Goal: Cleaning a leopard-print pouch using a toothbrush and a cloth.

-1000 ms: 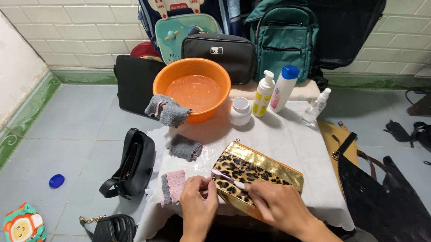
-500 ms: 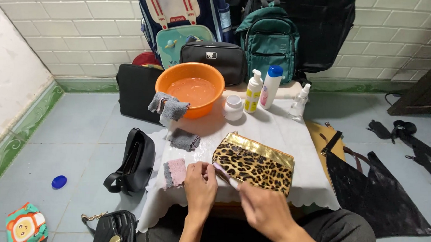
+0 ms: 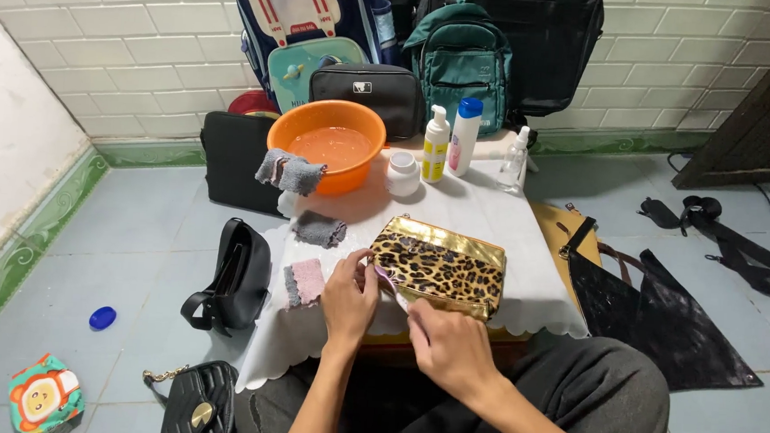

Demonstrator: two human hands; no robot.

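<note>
Landmark: the leopard-print pouch (image 3: 442, 265) with a gold top band lies flat on the white cloth-covered table (image 3: 490, 215), near its front edge.
Left hand (image 3: 348, 292): at the pouch's left end, fingers curled narrow and pinching that edge; the exact spot they grip is covered by the knuckles.
Right hand (image 3: 451, 345): just in front of the pouch's front-left corner, fingers closed around a thin pale tool (image 3: 390, 282) whose tip meets the pouch; most of the tool is hidden in the fist, so its kind is hard to tell.
Pink cloth (image 3: 304, 282): folded, just left of the pouch, beside the left hand.
Grey cloth (image 3: 318, 230): crumpled, behind and left of the pouch.
Orange basin (image 3: 325, 145): well behind the pouch to the left, holding water; a second grey cloth (image 3: 290, 173) hangs over its rim.
White jar (image 3: 402, 173): behind the pouch, just right of the basin.
Bottles: a white-and-yellow bottle (image 3: 435, 144), a blue-capped bottle (image 3: 464, 137) and a clear spray bottle (image 3: 513, 160) stand in a row behind the pouch.
Backpacks: a green backpack (image 3: 460, 58) and a blue-and-white one (image 3: 300, 27) lean on the tiled wall far behind the pouch, their tops cut off by the frame.
Floor left of the pouch: a black handbag (image 3: 234, 277); a quilted black bag (image 3: 197, 399) is partly cut off at the bottom edge.
Floor right of the pouch: a black tote (image 3: 656, 320), partly hidden behind the table and the person's knee (image 3: 600, 395).
</note>
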